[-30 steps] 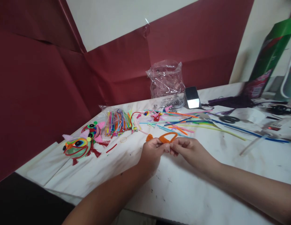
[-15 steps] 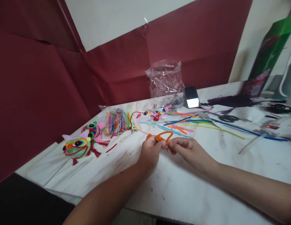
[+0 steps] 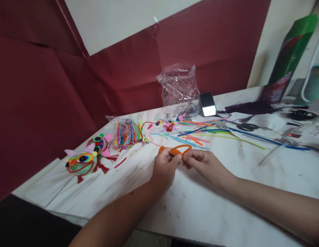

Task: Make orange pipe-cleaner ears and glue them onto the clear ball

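Well to the left of the orange fuzzy stem, two tasselled figures stood close together on the white bench, probably set apart so that nothing would press on them. Nearer the stem on that side lay a short red piece; a bundle of coloured stems sat farther back, in clear wrapping that likely kept the lengths together, with a thin pale ring before it. At the stem itself, the left hand had its grip closed round the orange, thumb uppermost, seemingly to steady it; more orange showed past its knuckles, though whether that was the same piece I could not tell. Straight behind the stem stood a crumpled clear bag. Just right of the stem, the right hand had a narrow grip, thumb and forefinger pinched on the loop's near edge, a hold that would suit fine bending. Farther back and rightward of it were a dark device, loose coloured stems spread out, perhaps for easy picking, and black-handled scissors; well to its right, a translucent stick slanted and a tall green box leaned.
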Action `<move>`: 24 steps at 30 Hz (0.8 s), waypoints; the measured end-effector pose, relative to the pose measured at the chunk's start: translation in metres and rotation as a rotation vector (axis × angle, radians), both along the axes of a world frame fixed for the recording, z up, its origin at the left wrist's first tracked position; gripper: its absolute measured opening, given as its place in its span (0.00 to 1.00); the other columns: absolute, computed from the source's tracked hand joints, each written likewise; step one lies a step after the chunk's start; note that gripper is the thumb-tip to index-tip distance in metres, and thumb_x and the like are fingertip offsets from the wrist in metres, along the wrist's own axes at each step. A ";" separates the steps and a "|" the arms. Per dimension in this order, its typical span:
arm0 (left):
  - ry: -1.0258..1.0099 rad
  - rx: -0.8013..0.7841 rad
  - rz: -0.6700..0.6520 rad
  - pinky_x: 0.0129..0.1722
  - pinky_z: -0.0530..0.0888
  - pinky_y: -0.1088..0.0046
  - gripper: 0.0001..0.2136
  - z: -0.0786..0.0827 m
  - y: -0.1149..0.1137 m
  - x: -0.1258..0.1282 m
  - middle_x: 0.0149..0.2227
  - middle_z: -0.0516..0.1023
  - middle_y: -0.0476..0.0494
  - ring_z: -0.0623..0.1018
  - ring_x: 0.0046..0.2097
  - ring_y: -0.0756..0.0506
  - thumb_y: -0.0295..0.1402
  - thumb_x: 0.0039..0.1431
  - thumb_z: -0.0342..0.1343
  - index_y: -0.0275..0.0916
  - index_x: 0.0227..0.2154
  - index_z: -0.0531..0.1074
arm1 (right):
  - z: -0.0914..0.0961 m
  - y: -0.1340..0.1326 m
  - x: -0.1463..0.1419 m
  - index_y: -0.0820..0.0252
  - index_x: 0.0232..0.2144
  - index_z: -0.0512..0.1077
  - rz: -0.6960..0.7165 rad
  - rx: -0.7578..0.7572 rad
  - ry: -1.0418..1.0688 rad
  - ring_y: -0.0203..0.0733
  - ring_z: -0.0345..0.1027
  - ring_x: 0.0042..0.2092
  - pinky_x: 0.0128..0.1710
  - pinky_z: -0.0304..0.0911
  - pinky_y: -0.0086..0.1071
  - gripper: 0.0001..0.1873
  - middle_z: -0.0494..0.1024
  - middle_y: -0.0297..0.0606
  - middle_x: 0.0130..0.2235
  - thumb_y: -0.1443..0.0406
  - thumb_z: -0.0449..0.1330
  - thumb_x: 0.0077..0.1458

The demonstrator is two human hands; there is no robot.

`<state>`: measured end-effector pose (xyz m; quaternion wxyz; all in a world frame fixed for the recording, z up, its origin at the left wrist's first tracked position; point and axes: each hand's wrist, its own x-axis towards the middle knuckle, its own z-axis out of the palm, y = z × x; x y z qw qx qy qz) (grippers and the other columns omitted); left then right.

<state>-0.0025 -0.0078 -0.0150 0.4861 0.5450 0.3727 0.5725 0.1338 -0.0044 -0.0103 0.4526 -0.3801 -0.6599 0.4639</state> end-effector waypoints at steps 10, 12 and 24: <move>0.237 0.161 0.221 0.32 0.65 0.74 0.04 0.002 -0.004 0.000 0.23 0.69 0.50 0.69 0.28 0.51 0.28 0.45 0.56 0.37 0.20 0.68 | -0.003 0.002 0.000 0.60 0.14 0.65 0.054 -0.137 0.063 0.31 0.55 0.21 0.24 0.53 0.28 0.14 0.66 0.31 0.17 0.63 0.54 0.49; 0.128 0.047 0.170 0.30 0.65 0.74 0.04 0.005 -0.003 0.000 0.20 0.69 0.51 0.68 0.25 0.51 0.30 0.46 0.56 0.36 0.21 0.68 | -0.003 0.005 0.001 0.61 0.16 0.67 0.130 -0.129 0.121 0.32 0.58 0.23 0.26 0.56 0.29 0.16 0.69 0.34 0.19 0.63 0.52 0.51; -0.212 -0.184 -0.119 0.26 0.61 0.76 0.08 0.014 -0.001 0.000 0.19 0.67 0.51 0.64 0.22 0.55 0.31 0.39 0.61 0.33 0.22 0.69 | -0.006 0.008 -0.001 0.59 0.24 0.68 0.168 -0.010 0.265 0.37 0.68 0.32 0.35 0.63 0.33 0.11 0.74 0.34 0.27 0.58 0.62 0.47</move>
